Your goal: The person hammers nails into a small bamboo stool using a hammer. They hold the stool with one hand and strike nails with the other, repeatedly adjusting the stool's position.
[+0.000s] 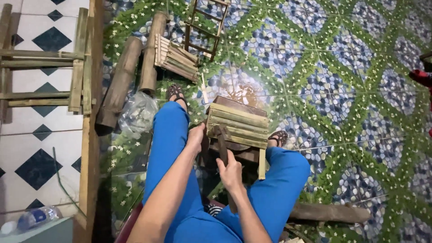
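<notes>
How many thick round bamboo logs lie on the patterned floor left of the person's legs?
2. One thick brown bamboo log lies nearer the wooden floor strip; a second bamboo log lies just right of it, beside a small slatted bamboo panel. Others may be hidden beyond the frame.

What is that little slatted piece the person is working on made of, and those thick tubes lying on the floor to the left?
The slatted piece looks like split bamboo: flat pale yellow-green strips side by side, unpainted and matt, over a darker brown block that may be wood. The left hand steadies its edge; the right hand holds a dark tool whose material is unclear. The thick tubes seem to be raw bamboo culms, brownish with hollow ends.
</notes>
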